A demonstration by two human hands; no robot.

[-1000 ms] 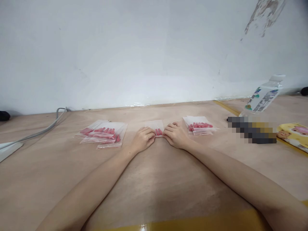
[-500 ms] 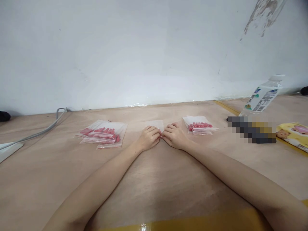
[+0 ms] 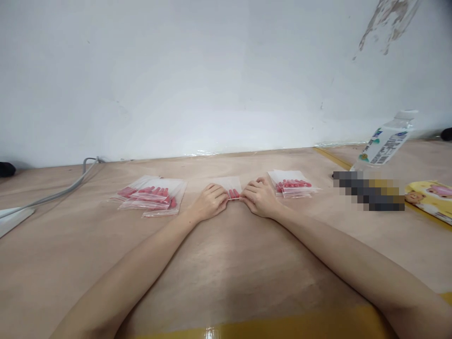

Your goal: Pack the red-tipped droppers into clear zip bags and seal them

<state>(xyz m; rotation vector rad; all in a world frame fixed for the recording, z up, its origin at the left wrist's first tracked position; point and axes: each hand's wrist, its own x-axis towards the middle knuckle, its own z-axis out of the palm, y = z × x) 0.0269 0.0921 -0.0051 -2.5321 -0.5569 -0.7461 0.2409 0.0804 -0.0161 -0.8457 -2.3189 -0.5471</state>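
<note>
Between my hands lies a small clear zip bag (image 3: 231, 182) with red pieces inside, its near edge stretched from one hand to the other. My left hand (image 3: 213, 201) pinches the left end of that edge, fingers closed. On the other end my right hand (image 3: 260, 197) has its fingers closed in the same way. To the left is an untidy pile of zip bags with red pieces (image 3: 153, 194). A smaller stack of zip bags (image 3: 291, 183), also with red pieces, lies just right of my right hand. The pieces are too small to name.
A tilted plastic bottle (image 3: 384, 141) stands at the right by the wall, behind a blurred dark patch. A yellow packet (image 3: 431, 197) lies at the far right. Grey cable (image 3: 70, 188) and a white flat object (image 3: 14, 221) are at the left.
My hands have moved apart along the bag's near edge, the left one to the left and the right one slightly right. Red pieces in the bag now show between them.
</note>
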